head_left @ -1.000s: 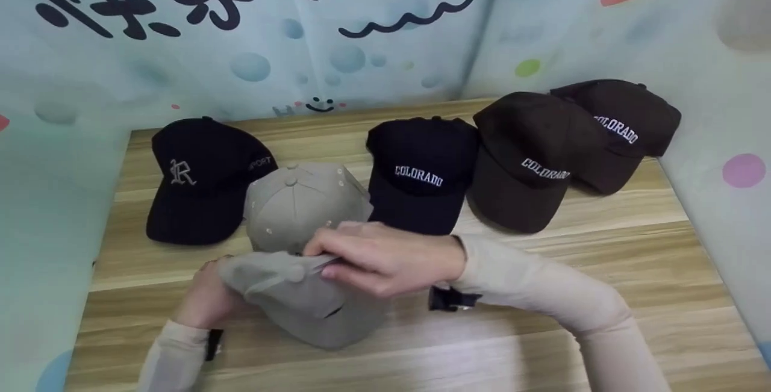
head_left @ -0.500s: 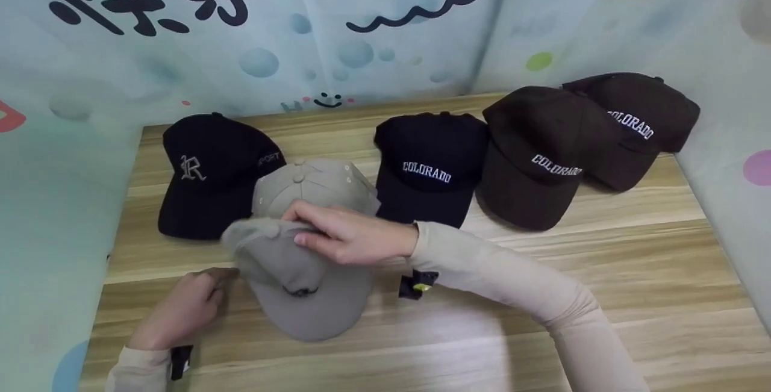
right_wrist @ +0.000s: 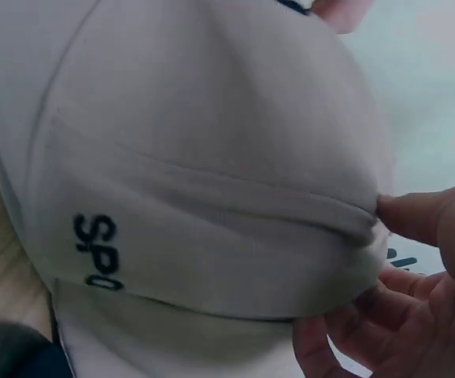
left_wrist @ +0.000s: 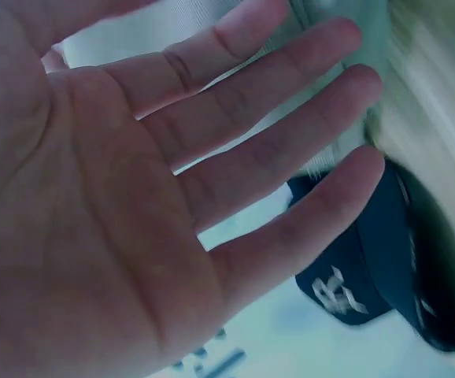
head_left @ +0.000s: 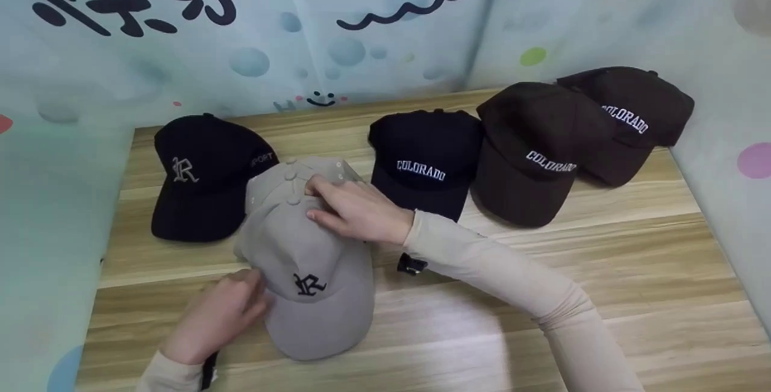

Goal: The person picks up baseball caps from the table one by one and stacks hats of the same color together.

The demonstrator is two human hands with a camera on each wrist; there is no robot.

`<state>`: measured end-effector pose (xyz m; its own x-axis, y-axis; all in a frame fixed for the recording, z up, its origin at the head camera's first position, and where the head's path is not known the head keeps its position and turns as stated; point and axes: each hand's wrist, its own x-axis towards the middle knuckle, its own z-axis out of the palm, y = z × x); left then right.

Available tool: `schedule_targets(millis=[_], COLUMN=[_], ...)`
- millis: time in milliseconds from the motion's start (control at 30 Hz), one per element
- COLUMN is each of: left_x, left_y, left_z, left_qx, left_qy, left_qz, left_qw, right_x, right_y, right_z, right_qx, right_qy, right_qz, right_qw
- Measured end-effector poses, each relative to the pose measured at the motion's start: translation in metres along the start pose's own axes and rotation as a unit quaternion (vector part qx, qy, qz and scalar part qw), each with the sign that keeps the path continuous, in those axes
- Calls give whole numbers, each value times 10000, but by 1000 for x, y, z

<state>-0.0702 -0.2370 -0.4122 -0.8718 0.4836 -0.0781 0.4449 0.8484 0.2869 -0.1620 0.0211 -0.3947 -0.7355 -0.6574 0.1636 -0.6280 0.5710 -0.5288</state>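
Observation:
A grey baseball cap with a black letter R lies with its brim toward the front of the table, overlapping a second grey cap behind it. My right hand grips the front cap at the back of its crown, the thumb on the cloth and the other fingers curled at its edge in the right wrist view. In the head view my left hand is beside the cap's left side, near the brim. The left wrist view shows that palm facing the camera, its fingers nearly straight and holding nothing.
A black cap with a letter R stands left of the grey caps. To their right are a black Colorado cap and two dark brown Colorado caps, partly overlapping. A printed cloth backs the wooden table.
The front grey cap has turned from tilted, held up, to lying over the rear cap with its letter showing. My left hand came off it, then moved back beside it.

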Motion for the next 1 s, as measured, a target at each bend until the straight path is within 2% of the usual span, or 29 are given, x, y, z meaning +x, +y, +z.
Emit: schedule_targets(millis=[100,267,400,500,633,767,1000], left_x=[1,-2,0,3,10,13,10], left_y=[8,21,29,30,27,23,11], left_z=[6,14,27,30,25,19,13], left_qx=[470,1209,1443,1487,1337,1141,921], left_qy=[17,-150,-51,-10,-537,-1029,-1589], left_qz=[-13,-455,-623,-642,-826,-1040,-1401], left_qw=[9989,9915,9876,9868,9861,9826,9730], right_x=[0,3,4,3,2,4,6], right_y=[-1,-2,1,3,7,10,6], right_z=[4,6,9,10,7,7,16], right_qx=[-72,-224,-418,-649,-635,-380,-313], right_qy=[190,760,1067,1154,872,559,506], right_qz=[-32,-220,-316,-228,-28,59,-61], right_qw=[9998,9966,9929,9909,9942,9977,9982])
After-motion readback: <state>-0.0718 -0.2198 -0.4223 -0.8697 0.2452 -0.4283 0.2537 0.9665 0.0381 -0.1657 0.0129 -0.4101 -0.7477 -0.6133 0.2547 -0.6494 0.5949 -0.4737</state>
